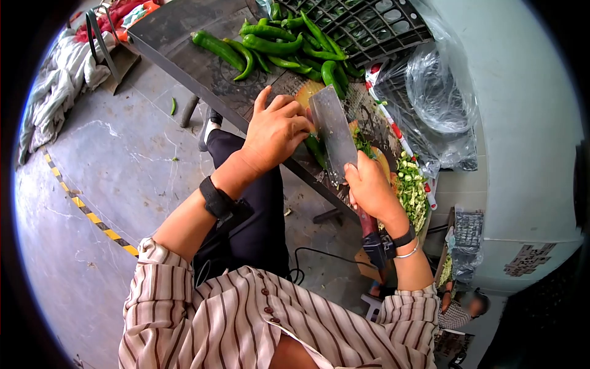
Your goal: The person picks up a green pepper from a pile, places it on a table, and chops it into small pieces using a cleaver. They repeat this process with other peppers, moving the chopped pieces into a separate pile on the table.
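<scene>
My right hand [372, 187] is wrapped round the handle of a broad cleaver [334, 129], its blade pointing up and left over a round wooden board [308, 92]. Bent fingers of my left hand [279, 128] rest at the left side of the blade, closed on a green pepper [315, 149] that lies partly behind the blade. Chopped green pepper [410, 190] is heaped to the right of my right hand, with more bits just beside the blade. Whole green peppers [270, 44] are piled at the top of the table.
A black crate [369, 27] and clear plastic bags [439, 92] stand beyond the dark table [178, 40]. Cloth [64, 80] lies at the far left. A yellow-black strip [95, 218] crosses the floor. Another person [458, 312] is at the lower right.
</scene>
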`<state>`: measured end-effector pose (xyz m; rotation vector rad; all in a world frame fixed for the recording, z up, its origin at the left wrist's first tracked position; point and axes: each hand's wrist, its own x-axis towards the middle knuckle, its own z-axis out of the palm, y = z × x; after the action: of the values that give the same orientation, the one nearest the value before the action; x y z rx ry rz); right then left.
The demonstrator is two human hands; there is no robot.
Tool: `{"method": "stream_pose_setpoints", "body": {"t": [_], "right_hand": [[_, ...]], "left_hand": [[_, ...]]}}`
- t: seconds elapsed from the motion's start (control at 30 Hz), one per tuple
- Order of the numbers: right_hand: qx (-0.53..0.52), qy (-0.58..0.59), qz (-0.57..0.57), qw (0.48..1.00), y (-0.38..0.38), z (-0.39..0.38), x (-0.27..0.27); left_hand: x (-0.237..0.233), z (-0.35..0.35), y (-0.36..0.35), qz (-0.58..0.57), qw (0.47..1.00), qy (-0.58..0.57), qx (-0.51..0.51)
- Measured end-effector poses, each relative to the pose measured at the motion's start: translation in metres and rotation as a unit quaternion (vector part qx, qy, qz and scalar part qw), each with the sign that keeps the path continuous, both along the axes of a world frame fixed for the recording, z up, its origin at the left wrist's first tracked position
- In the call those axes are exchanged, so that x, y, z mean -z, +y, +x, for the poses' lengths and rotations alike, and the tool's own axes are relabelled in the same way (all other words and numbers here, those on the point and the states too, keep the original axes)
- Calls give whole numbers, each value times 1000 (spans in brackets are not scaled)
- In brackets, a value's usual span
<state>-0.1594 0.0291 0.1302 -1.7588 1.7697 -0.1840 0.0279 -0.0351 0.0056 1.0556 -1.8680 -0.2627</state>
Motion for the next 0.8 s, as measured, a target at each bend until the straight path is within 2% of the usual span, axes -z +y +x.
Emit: {"method": "stream_pose_setpoints", "body": {"t": [0.27, 0.8], "right_hand": [[17, -8, 24, 1000, -3, 0, 0], [-29, 37, -38, 998, -4, -4, 7]], "left_hand": [[-2, 0, 1, 4, 1000, 15, -1], [-5, -3, 4, -5, 1000, -9, -13]]}}
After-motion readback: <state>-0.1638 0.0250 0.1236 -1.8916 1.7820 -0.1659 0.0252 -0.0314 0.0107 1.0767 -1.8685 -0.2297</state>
